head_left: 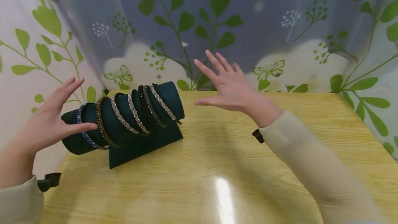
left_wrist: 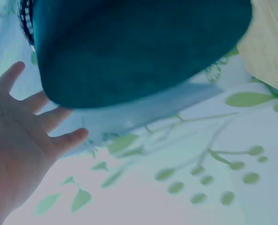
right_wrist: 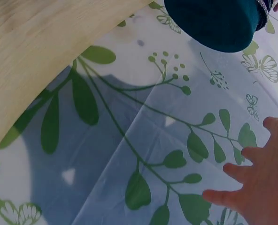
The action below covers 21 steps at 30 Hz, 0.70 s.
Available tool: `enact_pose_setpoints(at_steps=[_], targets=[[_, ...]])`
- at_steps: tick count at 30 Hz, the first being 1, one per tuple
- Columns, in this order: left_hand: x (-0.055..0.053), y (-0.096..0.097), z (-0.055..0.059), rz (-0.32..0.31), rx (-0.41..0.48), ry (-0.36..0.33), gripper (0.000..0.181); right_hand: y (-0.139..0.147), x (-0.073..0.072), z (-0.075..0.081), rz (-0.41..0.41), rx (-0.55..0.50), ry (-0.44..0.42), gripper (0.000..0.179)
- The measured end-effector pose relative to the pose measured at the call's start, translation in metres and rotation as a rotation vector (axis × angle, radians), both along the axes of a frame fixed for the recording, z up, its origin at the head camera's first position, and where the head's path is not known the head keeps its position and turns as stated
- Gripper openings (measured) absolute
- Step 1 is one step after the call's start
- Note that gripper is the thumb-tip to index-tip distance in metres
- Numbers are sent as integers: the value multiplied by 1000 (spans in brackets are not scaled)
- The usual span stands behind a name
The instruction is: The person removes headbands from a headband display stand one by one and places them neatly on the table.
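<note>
A dark green velvet display roll [head_left: 169,96] on a flat base [head_left: 146,148] stands at the left of the table. Around it sit several sparkly headbands: a blue one [head_left: 90,141] at the near left end, a bronze one [head_left: 101,123] beside it, then silver ones [head_left: 122,118] and black ones. My left hand [head_left: 46,123] is at the roll's left end, fingers spread, thumb overlapping the blue headband in the head view. To the right of the roll, my right hand [head_left: 231,87] is raised with fingers apart, holding nothing. In the left wrist view the roll's round end [left_wrist: 143,56] is beside the fingers.
The pale wooden table [head_left: 217,155] reaches back to a curtain [head_left: 255,27] printed with green leaves and butterflies, which also runs along both sides. Black straps [head_left: 49,182] show at the cuffs of both light sleeves [head_left: 304,158].
</note>
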<state>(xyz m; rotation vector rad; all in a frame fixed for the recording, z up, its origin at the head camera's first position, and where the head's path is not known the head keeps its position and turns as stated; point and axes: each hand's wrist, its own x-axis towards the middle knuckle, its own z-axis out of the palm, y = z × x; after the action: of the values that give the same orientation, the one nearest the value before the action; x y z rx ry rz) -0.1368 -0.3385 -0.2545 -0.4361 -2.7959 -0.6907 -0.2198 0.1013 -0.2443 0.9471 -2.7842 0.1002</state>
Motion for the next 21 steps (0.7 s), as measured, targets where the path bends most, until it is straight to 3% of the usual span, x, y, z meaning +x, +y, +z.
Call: enact_pose_setpoints(at_steps=[6, 9, 15, 21], targets=[[8, -25, -11, 43, 83, -30, 119, -19, -10, -9, 77, -53, -141, 104], [10, -35, -18, 49, 105, -58, 119, -25, -16, -12, 103, -67, -172, 106], [11, -49, -29, -18, 98, -136, 119, -36, -24, -16, 163, -86, -209, 112], [10, -56, -33, -65, 58, -224, 121, -54, -27, -15, 223, -96, -240, 118]])
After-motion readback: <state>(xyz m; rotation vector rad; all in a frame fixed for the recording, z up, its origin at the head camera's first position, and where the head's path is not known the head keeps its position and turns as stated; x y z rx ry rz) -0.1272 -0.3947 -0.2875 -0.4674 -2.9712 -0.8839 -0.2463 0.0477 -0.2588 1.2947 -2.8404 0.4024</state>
